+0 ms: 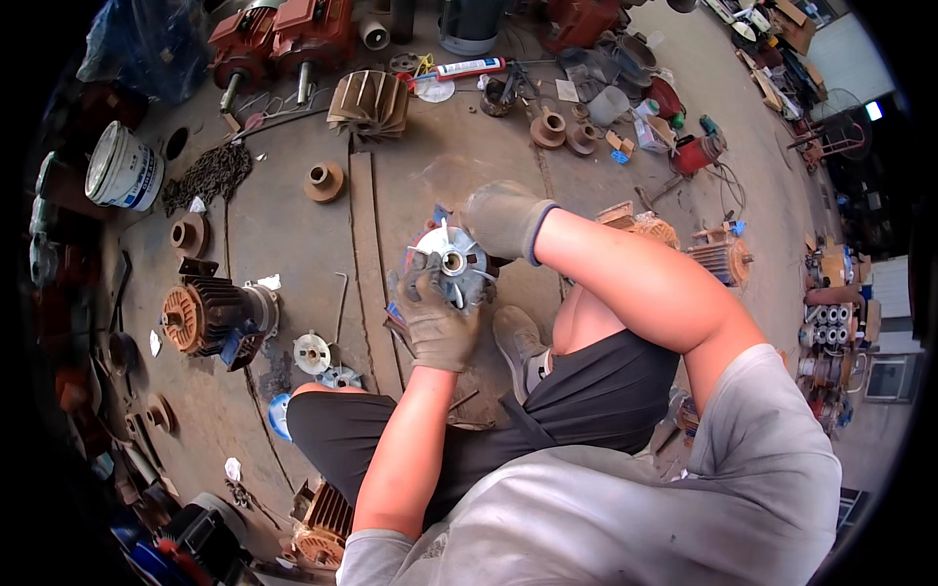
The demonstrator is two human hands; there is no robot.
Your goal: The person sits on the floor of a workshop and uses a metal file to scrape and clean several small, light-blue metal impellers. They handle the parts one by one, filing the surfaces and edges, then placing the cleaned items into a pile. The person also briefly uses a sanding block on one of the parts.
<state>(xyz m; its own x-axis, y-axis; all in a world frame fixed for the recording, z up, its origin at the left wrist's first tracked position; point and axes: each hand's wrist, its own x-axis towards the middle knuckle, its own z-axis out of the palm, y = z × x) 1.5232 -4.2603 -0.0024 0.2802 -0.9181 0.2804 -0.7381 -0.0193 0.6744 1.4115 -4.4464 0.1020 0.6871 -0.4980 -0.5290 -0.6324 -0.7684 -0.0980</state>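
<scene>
A pale grey bladed fan wheel [467,262] with a round hub hole faces up in front of me. My left hand [437,317], in a grey-brown work glove, grips its near left rim with bent fingers. My right hand [503,220], gloved too, is curled at the fan's far right side. Its back faces up and hides the fingertips, so what it holds does not show. Bits of blue show beneath the fan at its far edge and beside my left glove; the part under it is mostly covered.
On the floor to the left stands a rusty electric motor [210,314], near a small white fan [312,354]. Rusty flanged hubs [323,182] and a finned rotor [369,104] lie beyond. A white bucket [124,168] and a chain [208,178] are far left; another motor [721,259] sits right.
</scene>
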